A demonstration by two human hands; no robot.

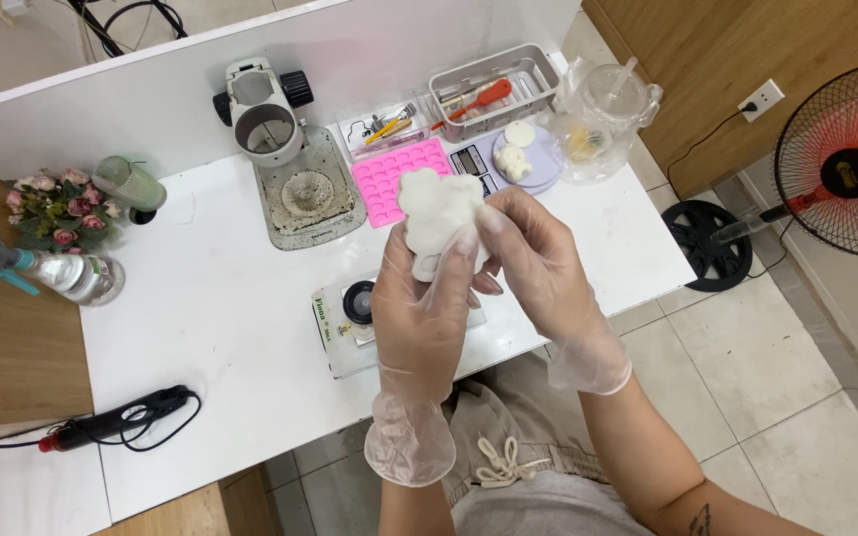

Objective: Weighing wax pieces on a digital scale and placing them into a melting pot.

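While both my gloved hands are raised above the white table [201, 328], they close together on a white flower-shaped cast [436, 210]. My left hand [424, 308] wraps it from below and the near side, fingers curled around its lower part; my right hand [533, 258] comes in from the right, thumb and fingertips pinching its edge. The cast stands roughly upright between them, its lobed top rising above my fingers and pointing away from me, so the left hand carries most of it and the right only touches the side. Just beneath the hands a small scale [350, 323] sits on the table. Farther off lie a pink silicone mould [389, 171], a lilac plate [540, 159] with more white pieces, a grey tool tray [494, 87], a clear jug [608, 114] and a spray bottle [57, 273] at the left.
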